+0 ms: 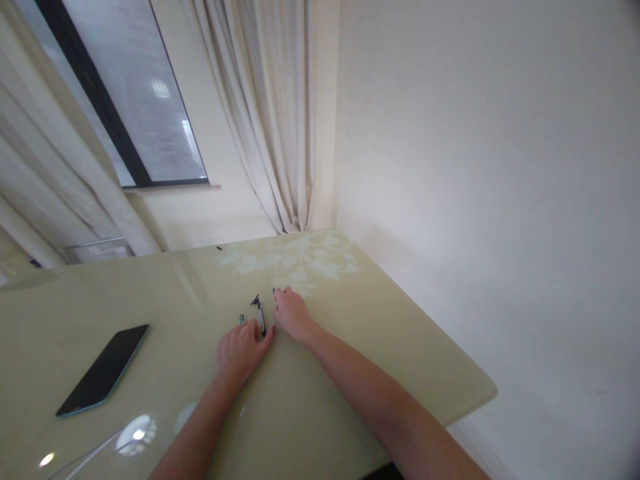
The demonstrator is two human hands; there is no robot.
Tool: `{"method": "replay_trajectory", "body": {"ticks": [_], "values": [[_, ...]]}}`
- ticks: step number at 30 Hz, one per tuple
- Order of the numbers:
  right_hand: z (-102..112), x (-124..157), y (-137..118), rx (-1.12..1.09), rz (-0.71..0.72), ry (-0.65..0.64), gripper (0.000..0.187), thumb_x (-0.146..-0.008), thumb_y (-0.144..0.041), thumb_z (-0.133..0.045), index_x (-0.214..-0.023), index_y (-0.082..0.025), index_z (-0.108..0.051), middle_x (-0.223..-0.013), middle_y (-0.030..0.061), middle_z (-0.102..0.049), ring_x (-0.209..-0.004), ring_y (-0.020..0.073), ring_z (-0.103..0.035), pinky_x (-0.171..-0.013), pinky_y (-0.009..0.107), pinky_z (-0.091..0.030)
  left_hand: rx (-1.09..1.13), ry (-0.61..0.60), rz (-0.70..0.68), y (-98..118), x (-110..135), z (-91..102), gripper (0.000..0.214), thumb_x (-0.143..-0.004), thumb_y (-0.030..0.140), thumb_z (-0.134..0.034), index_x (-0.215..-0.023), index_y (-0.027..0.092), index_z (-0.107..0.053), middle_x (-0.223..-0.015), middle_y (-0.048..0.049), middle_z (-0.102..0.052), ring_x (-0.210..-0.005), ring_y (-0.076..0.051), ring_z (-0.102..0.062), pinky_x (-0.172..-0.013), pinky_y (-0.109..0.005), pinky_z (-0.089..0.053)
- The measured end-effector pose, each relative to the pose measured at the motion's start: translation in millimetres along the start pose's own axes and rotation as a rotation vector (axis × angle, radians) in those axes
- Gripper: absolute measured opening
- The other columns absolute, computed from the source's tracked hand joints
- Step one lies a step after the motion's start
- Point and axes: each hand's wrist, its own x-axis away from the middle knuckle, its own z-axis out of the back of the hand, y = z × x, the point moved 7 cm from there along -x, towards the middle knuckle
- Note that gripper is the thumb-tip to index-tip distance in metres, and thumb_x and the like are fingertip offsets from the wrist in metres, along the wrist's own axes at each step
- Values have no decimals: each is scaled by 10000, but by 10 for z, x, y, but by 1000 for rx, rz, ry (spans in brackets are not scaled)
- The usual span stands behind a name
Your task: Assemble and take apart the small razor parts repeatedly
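My left hand (241,350) rests low over the table with its fingers curled. Between its thumb and index finger stands the lower end of a slim silver-and-black piece (261,318), topped by a small black crosspiece; its exact kind is too small to make out. A little green-ended object (241,319) shows just past the left fingertips. Close by on the right, my right hand (291,312) has its fingers pinched together, and a tiny dark piece (274,291) sticks out at the fingertips. Most of that piece is hidden.
A dark-screened tablet (105,370) lies on the glossy table (400,360) at the left. A small black bit (219,249) sits near the far edge. Curtains (260,113) and a window stand behind; a white wall (480,167) borders the right side.
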Motion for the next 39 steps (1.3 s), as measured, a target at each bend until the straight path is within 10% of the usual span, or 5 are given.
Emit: {"method": "replay_trajectory", "body": {"ticks": [10,15,21,29,39], "values": [[287,389,472,-215,82,114,183,-958,-294,-667,-1106,-187,-657,-1095,89,-661,-961,209,-627,-871,336,-472,117,59,46,-90,-68,-1,399,-984,456,-425,-696,239,-595,-751,-87,-715,-710,-268,-691,-642,-333,-413],[299,545,639,-792,6,-74,468,-1041,-556,-466,-912,-164,-688,-852,56,-667,-797,178,-609,-723,304,-460,303,174,-122,336,162,122,374,-1007,455,-400,-725,252,-540,-713,-28,-653,-690,-202,-627,-678,-308,-418],[323,659,328,-1402,17,-220,474,-882,-644,-693,-917,-172,-668,-828,19,-611,-776,154,-583,-740,290,-452,672,122,-340,726,423,97,401,-966,507,-541,-668,240,-554,-660,-11,-585,-632,-183,-543,-631,-297,-393],[348,823,238,-1321,25,-613,443,-916,-610,-645,-986,-174,-682,-728,-40,-465,-574,85,-370,-521,225,-265,1182,-11,-114,237,192,115,601,-800,623,-752,-1264,246,-699,-836,-1,-639,-715,-173,-567,-645,-269,-436],[316,842,160,-1263,95,-632,469,-917,-615,-631,-787,-165,-603,-636,-47,-457,-546,89,-355,-518,250,-244,1356,-69,-139,198,184,-81,472,-796,499,-822,-1190,249,-753,-863,-21,-671,-870,-204,-627,-737,-276,-477]]}}
